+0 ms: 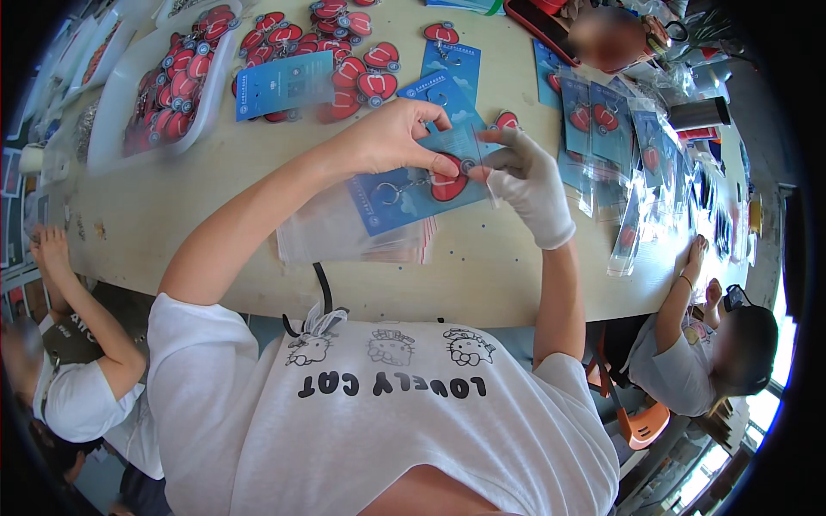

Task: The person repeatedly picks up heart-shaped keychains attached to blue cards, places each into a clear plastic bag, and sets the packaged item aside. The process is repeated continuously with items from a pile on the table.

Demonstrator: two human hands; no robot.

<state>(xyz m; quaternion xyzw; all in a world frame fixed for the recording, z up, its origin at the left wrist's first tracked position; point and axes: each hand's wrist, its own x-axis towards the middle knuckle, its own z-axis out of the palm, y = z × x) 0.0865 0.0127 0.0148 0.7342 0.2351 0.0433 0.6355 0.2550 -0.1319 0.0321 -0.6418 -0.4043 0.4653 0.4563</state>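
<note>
A blue card [387,211] with a red keychain [447,182] lies in front of me, its metal ring and chain stretched to the left. My left hand [391,138], bare, curves over it, thumb against the red pendant and fingers at the card's upper part. From the other side my right hand [532,189], in a white glove, pinches the edge of a clear plastic bag [483,168] around the card's right end. How far the bag covers the card is hard to make out. Beneath lies a stack of clear bags [318,232].
A white bin [107,142] of red keychains stands at the left, with a loose pile of keychains [344,77] beside it. Another blue card [284,84] rests on the pile. Bagged cards [602,129] are heaped at the right. Other people sit at both sides of the table [249,284].
</note>
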